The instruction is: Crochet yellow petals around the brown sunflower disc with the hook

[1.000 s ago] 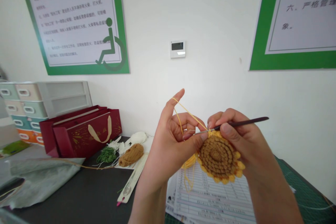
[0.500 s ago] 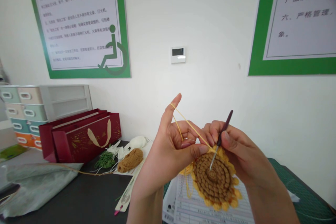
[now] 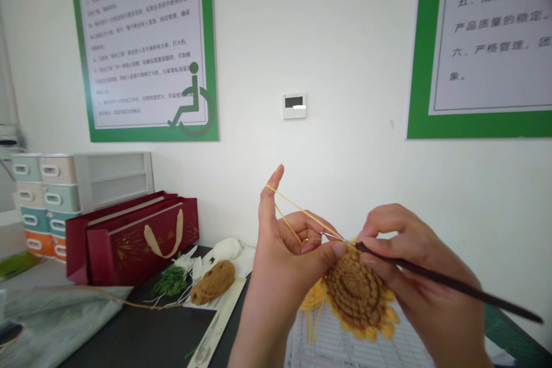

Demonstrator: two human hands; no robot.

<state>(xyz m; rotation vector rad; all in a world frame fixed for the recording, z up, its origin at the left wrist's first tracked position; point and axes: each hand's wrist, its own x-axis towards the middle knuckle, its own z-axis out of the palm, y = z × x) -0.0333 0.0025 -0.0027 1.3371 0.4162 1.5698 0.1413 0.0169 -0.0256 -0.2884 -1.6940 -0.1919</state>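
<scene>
view: head camera, looking forward and down at two bare hands

left hand (image 3: 284, 253): raised in front of the wall, the index finger (image 3: 271, 195) standing upright and open, with the other fingers curled in toward the palm; the thumb (image 3: 323, 254) presses forward onto the top edge of the work

yellow yarn (image 3: 304, 214): looped over the raised index finger, running in taut strands down across the curled fingers to the work

crochet sunflower (image 3: 356, 290): a round piece with a brown spiral centre and yellow petals, pinched just under the left thumb, tilted, and its lower edge just above the papers

right hand (image 3: 414, 264): closed around the tool, its thumb and fingers gripping the handle beside the sunflower's upper right edge

crochet hook (image 3: 448, 282): dark handle reaching out past the right fingers toward the lower right; its thin metal shaft (image 3: 334, 236) ends right by the left thumb tip

left of the fingers: a brown yarn ball (image 3: 213, 282), a white yarn ball (image 3: 226, 249), and green thread (image 3: 170, 280) on a dark table (image 3: 129, 339), with a red gift bag (image 3: 129, 241) and plastic drawers (image 3: 47, 195) behind

below the fingers: a printed form (image 3: 314, 345) on a green cutting mat (image 3: 504, 328)

above the fingers: two green-framed posters (image 3: 142, 46) and a wall thermostat (image 3: 294, 106)
</scene>
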